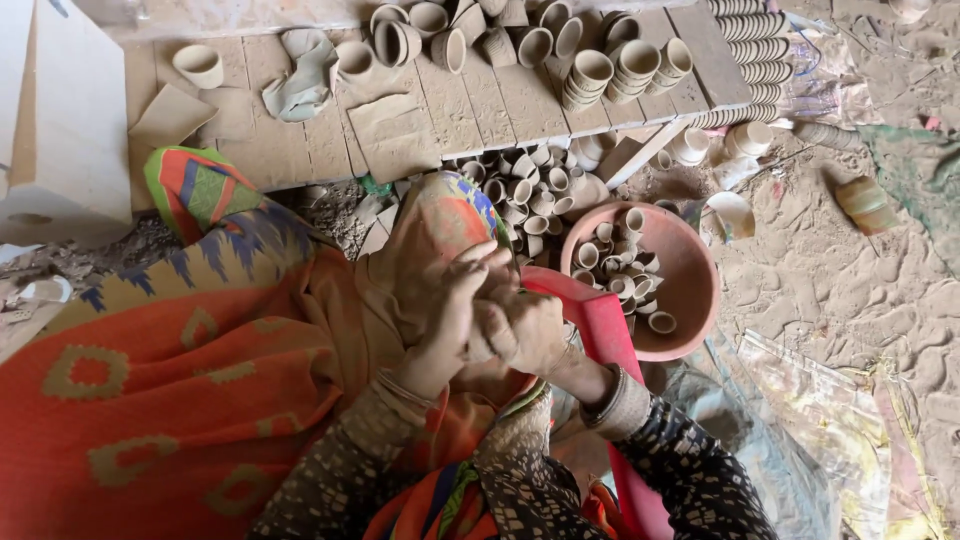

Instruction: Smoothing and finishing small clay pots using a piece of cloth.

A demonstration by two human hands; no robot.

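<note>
Both hands are bunched just beside the pink basin (690, 300) of small clay cups (618, 268), left hand (450, 300) and right hand (522, 328) curled tight around something clay-smeared, can't tell what exactly.

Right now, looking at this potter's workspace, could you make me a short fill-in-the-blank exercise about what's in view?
1. The left hand and right hand are pressed together over the person's ____.
2. The round terracotta basin beside the hands holds many small clay ____.
3. More cups stand in stacks on a low platform made of ____ planks.
4. The cloth across the lap is mainly ____ in colour.

Missing words: lap; cups; wooden; orange
</note>
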